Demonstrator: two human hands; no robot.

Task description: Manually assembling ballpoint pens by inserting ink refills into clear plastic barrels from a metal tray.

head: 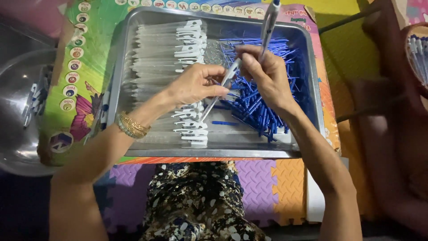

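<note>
Gripping a clear pen barrel [221, 87] over the steel tray [223, 147], my left hand [196, 85] should steady it while my right hand [265, 76], pinching another pen [269, 24], feeds straight.

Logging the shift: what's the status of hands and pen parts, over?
Left hand pinching a clear pen barrel. Right hand holding an assembled pen upright. Both over the metal tray; nothing blocking.

This looks like a home where someone sits on the floor: soft puzzle mats [267, 178] lie below the hands, and a tray [223, 147] of pen parts sits under them.
</note>
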